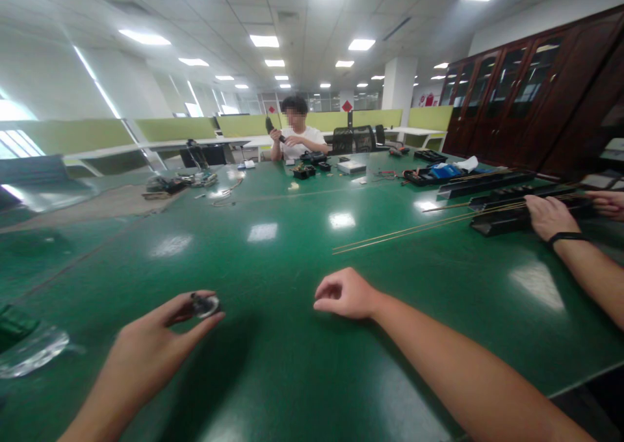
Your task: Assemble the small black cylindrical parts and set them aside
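Note:
My left hand (151,338) pinches a small round part (206,306), silvery with a dark rim, between thumb and fingers above the green tabletop (273,266). Its exact kind is too blurred to tell. To the right, my right hand (347,294) rests close to the table with its fingers loosely curled in toward the thumb. Nothing shows in the hollow of that hand. A wide gap of bare tabletop lies between my two hands.
At left stands a clear glass object (36,357). Thin brass-coloured rods (404,233) reach in from black channels (502,220), where another person's hand (553,218) rests. Across the table a seated person (297,133) holds a black object. Tools (443,172) lie at back right.

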Demonstrator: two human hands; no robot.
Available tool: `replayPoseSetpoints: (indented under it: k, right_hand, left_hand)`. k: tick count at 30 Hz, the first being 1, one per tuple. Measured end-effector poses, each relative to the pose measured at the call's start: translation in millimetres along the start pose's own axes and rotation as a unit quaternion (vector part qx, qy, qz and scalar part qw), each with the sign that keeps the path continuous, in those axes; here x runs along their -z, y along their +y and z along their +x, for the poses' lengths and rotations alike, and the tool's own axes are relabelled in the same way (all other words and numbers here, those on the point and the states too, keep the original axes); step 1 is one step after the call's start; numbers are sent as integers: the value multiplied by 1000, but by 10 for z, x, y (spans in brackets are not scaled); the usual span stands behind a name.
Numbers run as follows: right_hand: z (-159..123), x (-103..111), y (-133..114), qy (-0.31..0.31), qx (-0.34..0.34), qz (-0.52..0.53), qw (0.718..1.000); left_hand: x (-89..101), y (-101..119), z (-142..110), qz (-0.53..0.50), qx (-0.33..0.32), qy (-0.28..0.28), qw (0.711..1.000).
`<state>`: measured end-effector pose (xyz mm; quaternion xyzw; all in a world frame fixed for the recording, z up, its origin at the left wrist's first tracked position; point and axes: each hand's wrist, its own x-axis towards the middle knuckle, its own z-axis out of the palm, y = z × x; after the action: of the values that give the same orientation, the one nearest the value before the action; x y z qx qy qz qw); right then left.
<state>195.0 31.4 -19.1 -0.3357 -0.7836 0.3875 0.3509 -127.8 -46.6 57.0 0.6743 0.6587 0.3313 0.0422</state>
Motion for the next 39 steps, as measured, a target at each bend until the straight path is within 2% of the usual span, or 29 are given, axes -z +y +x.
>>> replayPoseSetpoints:
  k: [4, 6, 8, 10, 15, 22, 26, 32, 39]
  right_hand:
    - [2, -6, 42, 34, -2, 25, 999]
    - [2, -11, 54, 34, -3, 24, 999]
    - [4, -16, 55, 38, 0, 15, 999]
    - [9, -20, 44, 56, 14, -5, 998]
    - [6, -22, -18, 96, 72, -64, 991]
    - [-21, -9, -57, 99, 105, -85, 986]
    - [-17, -3, -71, 104, 105, -78, 986]
    - [-13, 18, -86, 104, 70, -99, 987]
    - [-14, -1, -73, 100, 68, -79, 990]
  left_hand:
    - [-603, 485, 317, -82, -100, -62, 990]
    - [-879, 676, 369, -115, -116, -81, 983]
    - [-1078, 753, 352, -151, -115, -75, 979]
    - [-1181, 728, 295, -174, -121, -64, 975]
    - [-1194, 578, 168, -191, -148, -66, 968]
    - [-1226, 685, 113, -270, -106, -71, 954]
    - [-1202, 718, 102, -252, -123, -90, 956]
    - [-1199, 714, 107, -238, -160, -129, 949]
    - [-1210, 702, 100, -261, -130, -164, 942]
